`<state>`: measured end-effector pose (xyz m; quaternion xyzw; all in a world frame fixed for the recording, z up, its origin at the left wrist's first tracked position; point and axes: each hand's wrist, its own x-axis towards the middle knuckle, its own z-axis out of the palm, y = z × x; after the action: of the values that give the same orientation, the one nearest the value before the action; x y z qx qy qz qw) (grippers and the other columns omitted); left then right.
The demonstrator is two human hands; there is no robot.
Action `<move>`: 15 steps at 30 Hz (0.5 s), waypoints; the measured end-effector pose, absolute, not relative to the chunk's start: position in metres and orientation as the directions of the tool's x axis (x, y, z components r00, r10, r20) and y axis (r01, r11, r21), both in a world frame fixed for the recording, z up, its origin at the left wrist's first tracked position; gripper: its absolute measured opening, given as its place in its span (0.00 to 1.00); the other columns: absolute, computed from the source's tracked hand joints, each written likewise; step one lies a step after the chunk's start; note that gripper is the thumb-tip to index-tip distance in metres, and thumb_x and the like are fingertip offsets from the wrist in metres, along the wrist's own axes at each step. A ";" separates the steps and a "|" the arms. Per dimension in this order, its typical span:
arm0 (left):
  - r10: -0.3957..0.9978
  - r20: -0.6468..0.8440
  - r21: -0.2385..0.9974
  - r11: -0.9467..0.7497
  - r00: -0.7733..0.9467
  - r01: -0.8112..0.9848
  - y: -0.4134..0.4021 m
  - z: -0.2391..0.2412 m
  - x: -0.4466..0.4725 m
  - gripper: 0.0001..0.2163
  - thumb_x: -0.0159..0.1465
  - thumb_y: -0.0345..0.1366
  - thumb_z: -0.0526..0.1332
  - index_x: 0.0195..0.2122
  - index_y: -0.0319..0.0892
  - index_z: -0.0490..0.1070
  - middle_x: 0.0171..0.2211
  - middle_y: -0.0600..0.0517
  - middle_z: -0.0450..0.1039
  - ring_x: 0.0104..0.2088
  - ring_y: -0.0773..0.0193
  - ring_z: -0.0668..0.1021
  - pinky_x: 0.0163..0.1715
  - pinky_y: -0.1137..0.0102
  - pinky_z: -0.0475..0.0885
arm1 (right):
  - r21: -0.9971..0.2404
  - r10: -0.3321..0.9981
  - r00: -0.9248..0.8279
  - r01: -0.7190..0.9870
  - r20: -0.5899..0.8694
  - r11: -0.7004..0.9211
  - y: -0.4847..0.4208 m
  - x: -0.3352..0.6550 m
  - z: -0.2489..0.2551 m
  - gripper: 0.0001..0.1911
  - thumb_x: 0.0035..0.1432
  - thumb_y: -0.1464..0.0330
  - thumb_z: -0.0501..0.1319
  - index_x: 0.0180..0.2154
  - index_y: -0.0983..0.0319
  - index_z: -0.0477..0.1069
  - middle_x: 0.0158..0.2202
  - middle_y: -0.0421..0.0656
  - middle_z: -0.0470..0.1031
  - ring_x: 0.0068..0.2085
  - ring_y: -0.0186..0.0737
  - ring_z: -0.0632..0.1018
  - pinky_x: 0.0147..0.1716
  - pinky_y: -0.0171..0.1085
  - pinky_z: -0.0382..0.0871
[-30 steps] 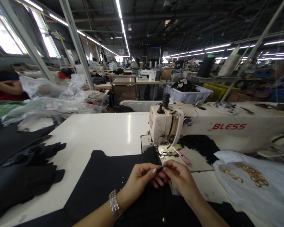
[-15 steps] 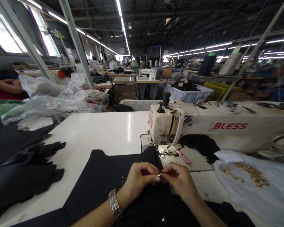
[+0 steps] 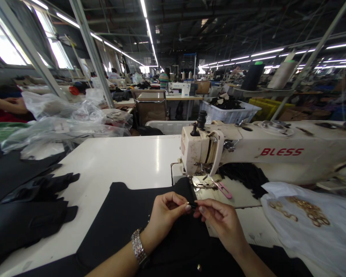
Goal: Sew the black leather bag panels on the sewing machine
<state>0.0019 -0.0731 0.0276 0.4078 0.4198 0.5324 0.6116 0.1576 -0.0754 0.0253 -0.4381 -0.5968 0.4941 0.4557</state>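
Observation:
My left hand (image 3: 165, 215), with a metal watch at the wrist, is closed in a pinch on a small gold ring (image 3: 187, 203), mostly covered by the fingers. Opposite it, my right hand (image 3: 223, 219) pinches a short black strip (image 3: 193, 204) that meets the ring; whether it runs through the ring cannot be made out. Both hands hover above a black leather-like panel (image 3: 123, 219) spread over the table and toward my lap. A gold stud (image 3: 198, 267) shows on the black material near the bottom edge.
A sewing machine (image 3: 242, 144) stands just beyond my hands, pink-handled snips (image 3: 225, 189) on its bed. Gold rings (image 3: 308, 209) lie on a white plastic bag (image 3: 291, 238) at right. Black pieces (image 3: 25, 219) and clear plastic bags (image 3: 66, 127) crowd the left. A co-worker's arm (image 3: 8, 105) shows far left.
Both hands have risen slightly. My right hand has shifted a little right, and its fingers have changed hold on the black strip, more of which now shows beside the ring.

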 end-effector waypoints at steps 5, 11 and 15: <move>0.992 -0.071 0.944 0.101 0.105 -0.314 -0.074 0.027 0.003 0.10 0.42 0.31 0.68 0.17 0.35 0.66 0.22 0.52 0.72 0.22 0.70 0.73 0.24 0.76 0.69 | -0.908 0.938 -0.177 0.250 0.297 0.335 -0.075 0.159 0.024 0.05 0.47 0.67 0.61 0.30 0.59 0.74 0.27 0.43 0.76 0.27 0.39 0.76 0.28 0.36 0.72; 0.992 -0.056 0.936 0.092 0.116 -0.341 -0.075 0.027 0.003 0.10 0.43 0.30 0.68 0.17 0.35 0.65 0.24 0.51 0.73 0.25 0.69 0.74 0.26 0.76 0.70 | -0.899 0.931 -0.200 0.259 0.306 0.352 -0.079 0.156 0.024 0.06 0.50 0.68 0.59 0.29 0.60 0.74 0.25 0.42 0.76 0.24 0.37 0.76 0.24 0.33 0.71; 0.995 -0.044 0.934 0.071 0.085 -0.350 -0.076 0.027 0.003 0.09 0.44 0.29 0.67 0.17 0.36 0.65 0.23 0.52 0.73 0.24 0.70 0.74 0.25 0.77 0.70 | -0.879 0.918 -0.219 0.282 0.330 0.384 -0.080 0.156 0.023 0.05 0.50 0.68 0.59 0.31 0.60 0.73 0.27 0.42 0.76 0.26 0.36 0.76 0.26 0.33 0.72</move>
<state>0.0032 -0.0758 0.0265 0.4062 0.3975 0.5472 0.6144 0.1557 -0.0799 0.0230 -0.4301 -0.6974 0.3511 0.4532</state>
